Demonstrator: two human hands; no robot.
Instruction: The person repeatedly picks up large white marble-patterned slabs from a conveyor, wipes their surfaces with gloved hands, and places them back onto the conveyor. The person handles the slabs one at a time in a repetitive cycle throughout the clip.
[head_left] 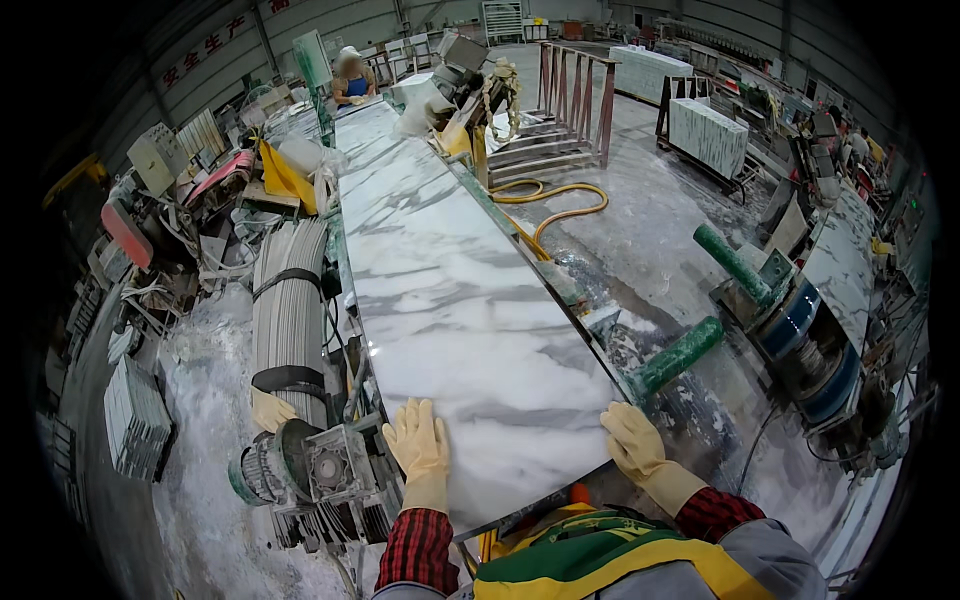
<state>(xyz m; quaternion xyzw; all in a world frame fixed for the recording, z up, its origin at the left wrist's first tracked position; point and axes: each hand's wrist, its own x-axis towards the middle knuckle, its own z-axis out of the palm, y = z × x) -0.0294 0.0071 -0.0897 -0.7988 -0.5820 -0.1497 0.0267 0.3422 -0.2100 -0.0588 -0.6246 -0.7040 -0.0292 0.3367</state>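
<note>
A long white marble slab (pixel 455 330) with grey veins stretches away from me along a belt line. My left hand (pixel 417 443), in a cream rubber glove, lies flat on its near left part with the fingers stretched out. At the near right edge rests my right hand (pixel 640 447), gloved the same way, its fingers slightly bent over the rim and the thumb partly hidden. Neither hand has lifted the slab. Another cream glove (pixel 271 409) shows left of the slab, above a grey motor (pixel 300 465).
Green rollers (pixel 680 357) jut out right of the slab. A yellow hose (pixel 570 212) coils on the floor beside a metal rack (pixel 580 110). Strapped strips (pixel 290 330) stand at left. At the far end works a person (pixel 353 82); a second slab line (pixel 838 265) runs at right.
</note>
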